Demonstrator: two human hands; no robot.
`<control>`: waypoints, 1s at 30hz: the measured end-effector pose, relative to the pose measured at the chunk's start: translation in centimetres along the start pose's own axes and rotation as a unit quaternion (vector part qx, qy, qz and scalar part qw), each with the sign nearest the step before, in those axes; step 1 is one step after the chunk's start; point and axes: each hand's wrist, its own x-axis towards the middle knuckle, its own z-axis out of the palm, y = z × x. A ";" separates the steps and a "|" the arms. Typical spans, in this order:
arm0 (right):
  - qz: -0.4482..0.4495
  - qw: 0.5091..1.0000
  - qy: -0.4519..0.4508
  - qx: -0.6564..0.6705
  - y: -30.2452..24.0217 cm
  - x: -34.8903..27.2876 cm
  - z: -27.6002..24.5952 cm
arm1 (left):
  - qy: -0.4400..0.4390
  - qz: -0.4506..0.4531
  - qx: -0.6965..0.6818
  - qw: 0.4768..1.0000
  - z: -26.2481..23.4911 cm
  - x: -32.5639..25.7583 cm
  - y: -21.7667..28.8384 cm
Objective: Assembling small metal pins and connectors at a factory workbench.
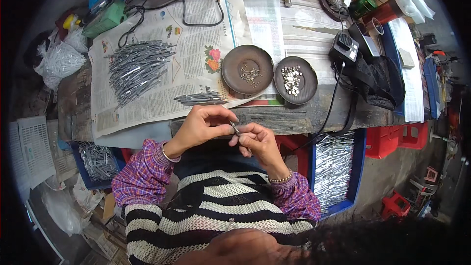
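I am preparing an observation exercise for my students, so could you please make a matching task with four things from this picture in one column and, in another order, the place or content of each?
Things:
1. small metal part
2. larger round dish
3. smaller round dish
4. blue tray on the right

Places or contents:
A. contains small pale pieces
B. filled with long shiny strips
C. between the fingers of the left hand and right hand
D. contains thin little metal pieces

Pairs: 1-C, 2-D, 3-A, 4-B
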 end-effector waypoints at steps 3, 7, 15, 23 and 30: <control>0.004 1.000 -0.001 0.010 0.0 0.0 0.2 | 0.018 0.020 0.013 1.000 0.2 -0.1 0.3; -0.005 1.000 0.005 0.006 0.1 0.0 0.4 | 0.022 0.025 0.008 0.999 0.2 -0.2 0.3; -0.017 0.999 0.030 -0.016 0.1 -0.1 0.6 | 0.040 0.014 0.023 0.999 0.4 -0.3 0.4; -0.018 0.999 0.035 -0.028 -0.1 0.0 0.8 | 0.051 0.014 0.022 0.998 0.4 -0.5 0.6; -0.031 0.999 0.025 -0.024 0.3 0.0 0.4 | 0.054 0.038 0.073 0.995 0.5 -0.5 0.8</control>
